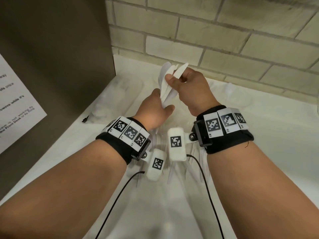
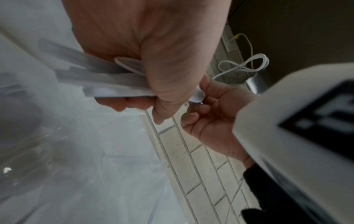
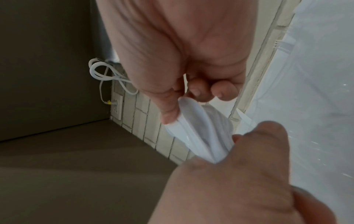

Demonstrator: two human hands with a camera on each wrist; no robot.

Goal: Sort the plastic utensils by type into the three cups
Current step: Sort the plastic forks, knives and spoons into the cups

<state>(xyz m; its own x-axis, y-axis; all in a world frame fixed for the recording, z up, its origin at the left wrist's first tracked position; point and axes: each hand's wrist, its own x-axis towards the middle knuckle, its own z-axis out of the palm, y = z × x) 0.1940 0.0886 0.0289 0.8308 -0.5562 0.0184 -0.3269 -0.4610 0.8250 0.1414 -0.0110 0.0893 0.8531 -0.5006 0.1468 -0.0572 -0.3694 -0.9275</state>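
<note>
A bundle of white plastic spoons point(image 1: 167, 80) stands upright above the white counter point(image 1: 259, 152), held between both hands. My left hand point(image 1: 164, 105) grips the handles point(image 2: 114, 78) from below. My right hand point(image 1: 174, 78) pinches the bowl ends point(image 3: 193, 125) between thumb and fingers. Faint clear cups sit on the counter at the left point(image 1: 123, 83) and the right point(image 1: 240, 99), and one clear cup point(image 2: 28, 136) shows under the hands. More loose white utensils point(image 1: 174, 171) lie under my wrists, partly hidden.
A brown panel point(image 1: 51, 57) with a paper notice point(image 1: 15, 104) stands on the left. A tiled wall point(image 1: 224, 31) runs along the back. A small black scrap point(image 1: 85, 119) lies near the panel. A coiled white cable point(image 3: 107, 72) hangs by a wall outlet point(image 3: 116, 109).
</note>
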